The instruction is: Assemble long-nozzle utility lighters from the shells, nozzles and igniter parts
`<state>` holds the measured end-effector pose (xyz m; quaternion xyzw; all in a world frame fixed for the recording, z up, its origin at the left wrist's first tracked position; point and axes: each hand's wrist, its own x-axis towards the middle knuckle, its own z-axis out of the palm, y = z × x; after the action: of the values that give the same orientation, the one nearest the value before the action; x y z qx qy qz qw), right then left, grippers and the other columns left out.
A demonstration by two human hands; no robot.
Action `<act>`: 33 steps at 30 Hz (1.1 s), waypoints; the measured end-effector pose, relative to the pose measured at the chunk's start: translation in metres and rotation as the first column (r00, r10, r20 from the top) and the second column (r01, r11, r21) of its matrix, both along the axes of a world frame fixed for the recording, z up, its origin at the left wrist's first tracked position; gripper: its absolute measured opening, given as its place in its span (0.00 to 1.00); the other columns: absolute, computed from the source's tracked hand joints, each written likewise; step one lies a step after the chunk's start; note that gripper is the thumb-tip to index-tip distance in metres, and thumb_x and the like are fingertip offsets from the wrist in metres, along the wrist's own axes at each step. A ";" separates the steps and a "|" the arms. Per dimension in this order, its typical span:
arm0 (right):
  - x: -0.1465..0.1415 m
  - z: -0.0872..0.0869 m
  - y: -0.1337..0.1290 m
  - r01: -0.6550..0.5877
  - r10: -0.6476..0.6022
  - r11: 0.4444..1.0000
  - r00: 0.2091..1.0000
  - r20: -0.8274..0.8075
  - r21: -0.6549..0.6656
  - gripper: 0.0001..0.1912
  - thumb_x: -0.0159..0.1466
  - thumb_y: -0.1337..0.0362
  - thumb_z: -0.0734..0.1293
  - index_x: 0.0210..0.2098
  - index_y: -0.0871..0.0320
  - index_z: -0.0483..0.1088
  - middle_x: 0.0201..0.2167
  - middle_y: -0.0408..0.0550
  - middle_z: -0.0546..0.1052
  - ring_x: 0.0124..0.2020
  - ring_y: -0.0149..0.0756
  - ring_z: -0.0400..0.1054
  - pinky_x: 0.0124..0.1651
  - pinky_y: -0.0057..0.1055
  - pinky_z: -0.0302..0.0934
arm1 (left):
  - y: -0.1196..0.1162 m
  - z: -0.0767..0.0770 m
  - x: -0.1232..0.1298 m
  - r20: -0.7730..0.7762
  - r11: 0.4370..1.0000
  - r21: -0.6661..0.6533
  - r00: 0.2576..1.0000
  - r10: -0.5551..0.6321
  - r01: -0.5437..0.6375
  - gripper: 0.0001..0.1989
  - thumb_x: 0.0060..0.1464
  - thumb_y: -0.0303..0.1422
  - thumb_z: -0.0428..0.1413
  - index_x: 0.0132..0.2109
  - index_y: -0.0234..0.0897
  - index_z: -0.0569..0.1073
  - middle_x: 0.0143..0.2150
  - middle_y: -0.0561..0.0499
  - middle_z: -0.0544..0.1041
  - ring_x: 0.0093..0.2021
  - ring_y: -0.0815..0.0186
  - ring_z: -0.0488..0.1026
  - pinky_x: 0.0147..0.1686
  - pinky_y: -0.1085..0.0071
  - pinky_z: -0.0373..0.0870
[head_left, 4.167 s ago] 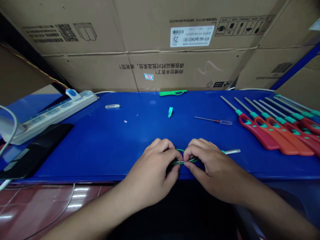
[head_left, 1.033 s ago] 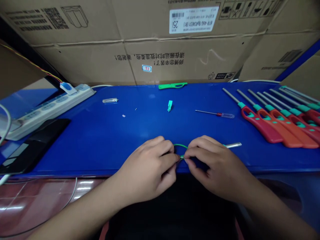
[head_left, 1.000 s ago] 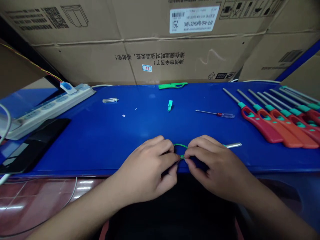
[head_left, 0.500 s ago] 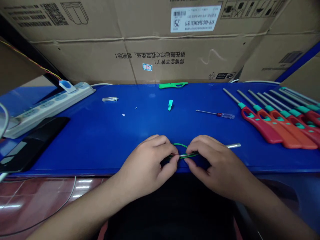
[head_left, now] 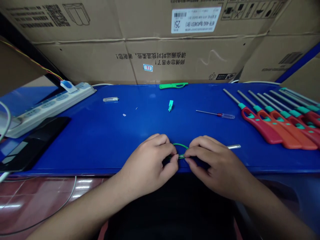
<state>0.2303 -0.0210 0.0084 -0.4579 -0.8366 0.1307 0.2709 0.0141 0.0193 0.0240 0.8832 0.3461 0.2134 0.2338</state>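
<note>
A thin green wire (head_left: pixel 181 145) forms a small loop between my two hands, close to the front edge of the blue table. My left hand (head_left: pixel 155 163) pinches the wire's left part between thumb and fingertips. From the other side, my right hand (head_left: pixel 212 160) has its fingertips closed on the wire. A small gap separates the two sets of fingertips, and the wire runs across it. Behind my right hand, the end of a metal tube (head_left: pixel 234 146) sticks out; its other end is hidden.
Red and orange lighters (head_left: pixel 262 128) lie at right, beside a screwdriver (head_left: pixel 220 115). Farther back are a green casing piece (head_left: pixel 173 85), a turquoise part (head_left: pixel 170 105) and a clear cartridge (head_left: pixel 110 99). A power strip (head_left: pixel 48 105) and black phone (head_left: pixel 35 143) lie left.
My right fingertips have shifted slightly on the wire, and a little less of it shows beneath them. My left hand is almost where it was.
</note>
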 end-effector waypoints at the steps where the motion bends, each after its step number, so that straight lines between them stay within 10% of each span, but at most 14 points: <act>1: 0.000 0.000 0.000 -0.002 0.002 1.000 1.000 -0.002 0.005 0.06 0.68 0.70 0.64 0.41 0.57 0.72 0.41 0.47 0.73 0.43 0.35 0.66 0.48 0.37 0.63 | 0.000 0.000 0.000 0.005 1.000 0.001 1.000 0.003 -0.003 0.08 0.62 0.30 0.54 0.37 0.34 0.77 0.33 0.51 0.70 0.37 0.65 0.68 0.39 0.66 0.66; 17: -0.011 0.006 -0.005 0.051 -0.080 0.993 0.957 0.280 0.110 0.11 0.70 0.69 0.59 0.37 0.61 0.73 0.35 0.51 0.71 0.37 0.42 0.65 0.40 0.43 0.64 | 0.002 -0.001 0.000 0.040 0.998 0.067 0.999 -0.004 0.002 0.05 0.59 0.26 0.57 0.37 0.35 0.78 0.33 0.52 0.72 0.37 0.66 0.70 0.40 0.67 0.67; 27: -0.004 0.000 -0.005 0.066 -0.077 0.995 0.984 0.158 0.073 0.09 0.70 0.68 0.60 0.38 0.59 0.72 0.37 0.50 0.72 0.41 0.39 0.65 0.44 0.40 0.63 | 0.000 -0.002 -0.019 -0.087 0.980 0.160 0.991 -0.106 0.119 0.09 0.67 0.30 0.51 0.45 0.36 0.77 0.39 0.49 0.73 0.40 0.64 0.68 0.41 0.65 0.68; 33: -0.005 0.002 -0.005 0.083 -0.084 0.996 0.987 0.138 0.017 0.09 0.70 0.67 0.60 0.38 0.58 0.72 0.39 0.49 0.71 0.42 0.39 0.65 0.45 0.40 0.63 | -0.003 -0.001 -0.028 -0.025 0.991 0.135 1.000 0.018 -0.015 0.13 0.62 0.31 0.58 0.53 0.39 0.73 0.47 0.49 0.74 0.46 0.63 0.69 0.46 0.65 0.68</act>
<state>0.2256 -0.0255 0.0106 -0.4989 -0.8342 0.0823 0.2202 -0.0136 0.0161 0.0231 0.8968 0.3411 0.2269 0.1673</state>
